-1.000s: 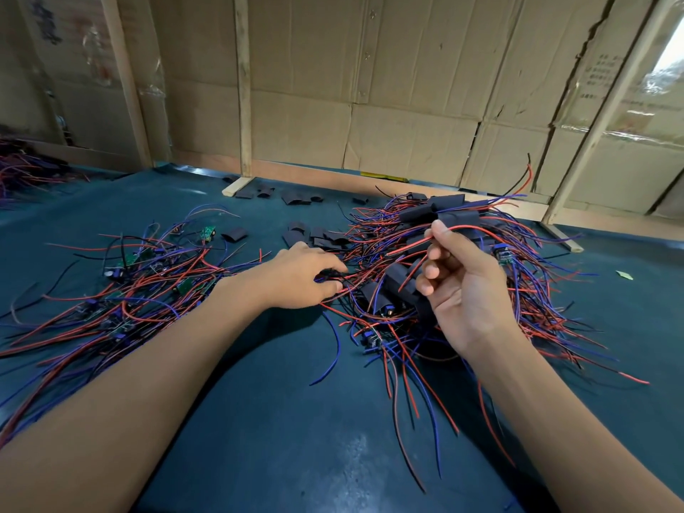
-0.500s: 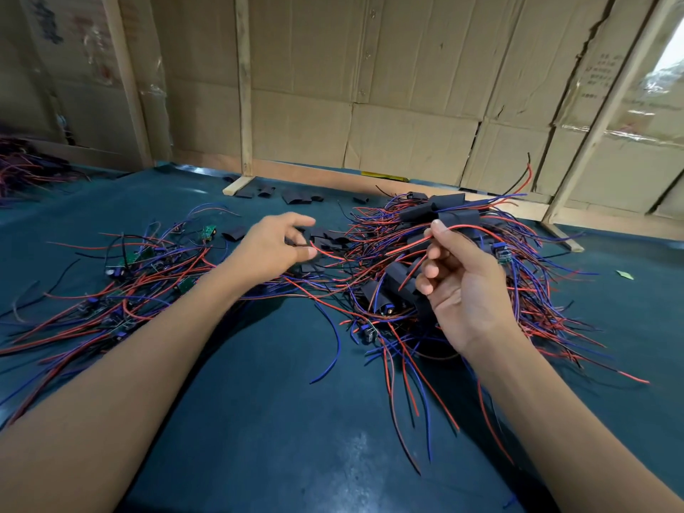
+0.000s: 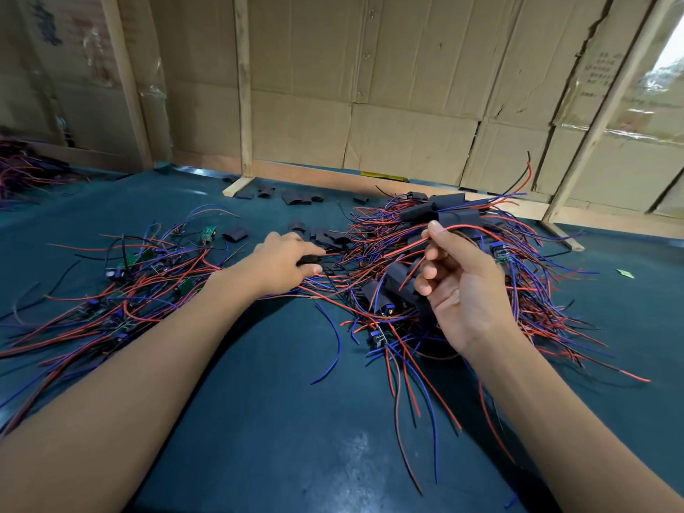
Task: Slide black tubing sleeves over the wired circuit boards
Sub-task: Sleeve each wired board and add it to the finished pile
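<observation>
The left hand [image 3: 285, 262] lies palm down on the table [image 3: 259, 420], its grip pinched with thumb and fingertips on a small black sleeve [image 3: 309, 259] at the left edge of the right-hand heap. The right hand [image 3: 459, 290] is raised at about 3 o'clock from the left one, palm turned toward the camera; its grip is curled, thumb and forefinger pinching a red wire [image 3: 466, 228] that arches away toward 2 o'clock, with more wires running down through the palm.

Directly behind and under the right hand sits the sleeved pile [image 3: 436, 275], red and blue leads with black tubing already over the boards, several sleeves at its 12 o'clock end. At 9 o'clock from the left hand spreads the unsleeved pile [image 3: 122, 283], bare green boards showing among its wires. Loose black sleeves [image 3: 296, 197] lie at 12 o'clock, near the cardboard wall [image 3: 407, 87]. Another wire heap [image 3: 26, 172] sits at the far 10 o'clock corner.
</observation>
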Available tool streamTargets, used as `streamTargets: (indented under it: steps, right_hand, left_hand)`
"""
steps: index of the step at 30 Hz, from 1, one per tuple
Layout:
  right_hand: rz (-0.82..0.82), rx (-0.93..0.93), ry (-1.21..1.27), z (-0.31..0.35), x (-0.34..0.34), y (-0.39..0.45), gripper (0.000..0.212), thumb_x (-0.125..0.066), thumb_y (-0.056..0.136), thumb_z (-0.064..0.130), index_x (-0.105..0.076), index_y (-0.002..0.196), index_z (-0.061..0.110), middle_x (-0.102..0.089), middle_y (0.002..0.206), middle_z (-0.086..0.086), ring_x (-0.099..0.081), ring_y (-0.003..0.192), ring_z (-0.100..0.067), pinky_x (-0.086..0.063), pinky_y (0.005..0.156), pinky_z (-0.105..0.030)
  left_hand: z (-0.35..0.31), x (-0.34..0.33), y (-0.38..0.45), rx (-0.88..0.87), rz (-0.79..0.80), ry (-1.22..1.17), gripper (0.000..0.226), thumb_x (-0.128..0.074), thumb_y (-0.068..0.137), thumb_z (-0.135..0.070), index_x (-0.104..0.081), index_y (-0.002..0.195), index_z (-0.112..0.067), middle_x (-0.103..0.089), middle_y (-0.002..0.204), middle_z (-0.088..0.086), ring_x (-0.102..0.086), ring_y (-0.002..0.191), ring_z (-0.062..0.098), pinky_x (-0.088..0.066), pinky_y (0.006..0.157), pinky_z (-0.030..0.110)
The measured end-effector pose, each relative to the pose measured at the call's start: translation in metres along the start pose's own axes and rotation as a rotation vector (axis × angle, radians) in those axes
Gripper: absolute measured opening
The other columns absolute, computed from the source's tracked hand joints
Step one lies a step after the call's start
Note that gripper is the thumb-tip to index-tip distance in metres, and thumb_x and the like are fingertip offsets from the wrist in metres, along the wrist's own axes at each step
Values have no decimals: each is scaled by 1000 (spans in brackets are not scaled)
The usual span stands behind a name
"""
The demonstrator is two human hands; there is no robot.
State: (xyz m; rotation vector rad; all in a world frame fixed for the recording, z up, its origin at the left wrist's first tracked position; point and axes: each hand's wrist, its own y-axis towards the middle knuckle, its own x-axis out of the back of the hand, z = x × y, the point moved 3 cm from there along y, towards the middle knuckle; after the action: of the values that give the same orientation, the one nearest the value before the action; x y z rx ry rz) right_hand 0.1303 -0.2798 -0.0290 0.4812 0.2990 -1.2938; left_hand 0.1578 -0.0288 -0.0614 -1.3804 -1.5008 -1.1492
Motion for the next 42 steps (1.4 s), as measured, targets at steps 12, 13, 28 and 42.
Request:
streamTargets:
  steps: [12, 13, 28, 42]
  right_hand:
    - [-11, -1, 2, 0, 0, 1, 10, -69, 90, 20, -68, 85, 11, -53, 65, 3, -44, 49, -10, -35, 42, -22]
    - [-12, -1, 0, 0, 0, 1, 11, -69, 90, 20, -69, 85, 11, -53, 65, 3, -44, 49, -10, -35, 42, -22]
    - [-3, 2, -2, -3, -2, 1, 19, -74, 78, 25, -69, 86, 8, -52, 65, 2, -44, 48, -10, -35, 41, -23]
    - [-15, 5, -30, -5, -6, 1, 35, -74, 76, 25, -61, 99, 2, -52, 63, 0, -43, 47, -12, -34, 39, -23]
  left_hand:
    - [7, 11, 2, 87, -217, -116, 17, -59, 97, -20, -70, 110, -15, -68, 104, 13, -62, 100, 34, -49, 85, 36]
    - [12, 15, 2, 129, -296, -127, 18, -58, 98, -20, -70, 110, -13, -64, 102, 15, -61, 99, 37, -50, 86, 40]
    - [30, 15, 62, 310, -32, -86, 68, -38, 86, -79, -39, 142, -41, -27, 149, 12, -23, 140, 40, -26, 112, 58]
    - [21, 8, 59, -113, 54, 5, 36, -60, 88, -59, -65, 115, -38, -62, 115, -5, -57, 116, 22, -44, 104, 45]
